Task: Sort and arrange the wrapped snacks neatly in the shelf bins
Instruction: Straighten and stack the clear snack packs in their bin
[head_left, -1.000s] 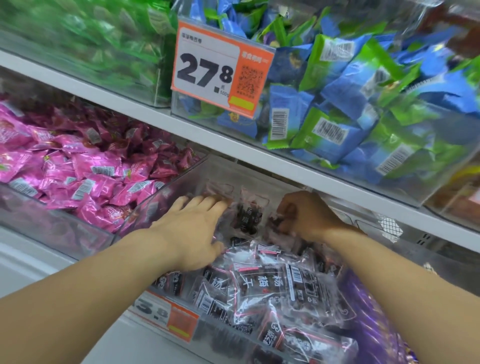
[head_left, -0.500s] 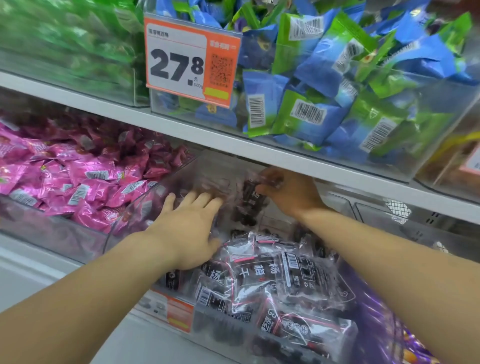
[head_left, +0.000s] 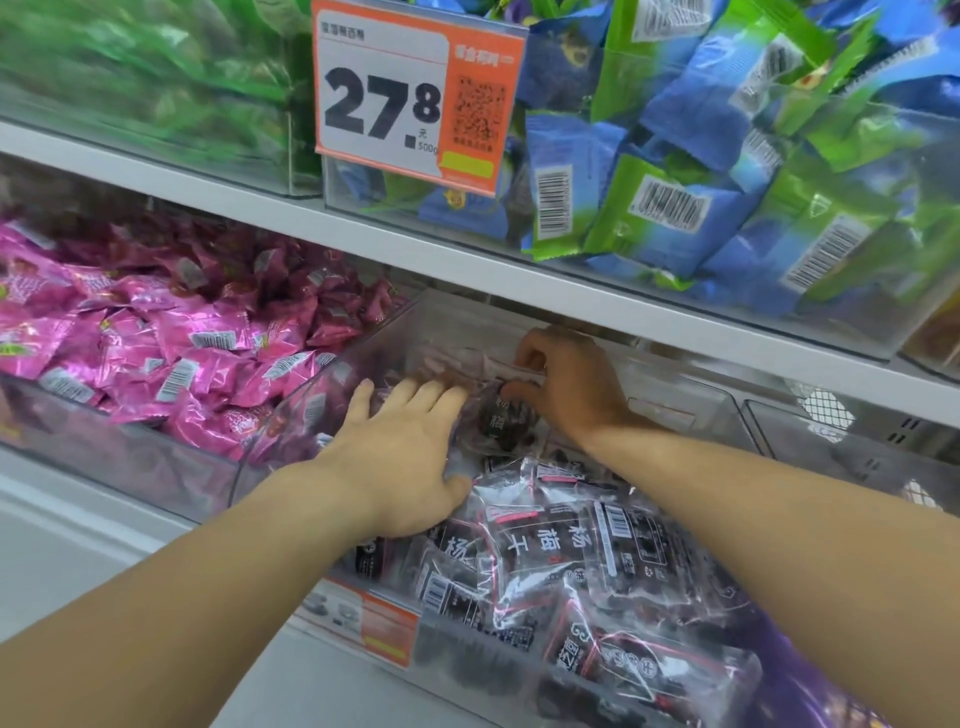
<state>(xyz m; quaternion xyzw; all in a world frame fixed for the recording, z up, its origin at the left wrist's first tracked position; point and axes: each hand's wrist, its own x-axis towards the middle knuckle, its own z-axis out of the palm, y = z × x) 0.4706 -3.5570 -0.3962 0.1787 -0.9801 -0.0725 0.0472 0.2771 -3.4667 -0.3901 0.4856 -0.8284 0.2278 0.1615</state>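
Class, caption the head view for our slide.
Right hand pinches a dark snack packet; left hand rests flat in the clear bin.

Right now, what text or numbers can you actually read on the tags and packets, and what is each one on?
"27.8", with "元" and "500g" small beneath: orange and white price tag on the upper bin.
"杨梅干": clear packets of dark snacks in the lower bin.
QR code and header line on that price tag: too blurred to read.
Lower price tag under the left hand: blurred.
Barcodes on blue and green packets and pink packets: digits unreadable.
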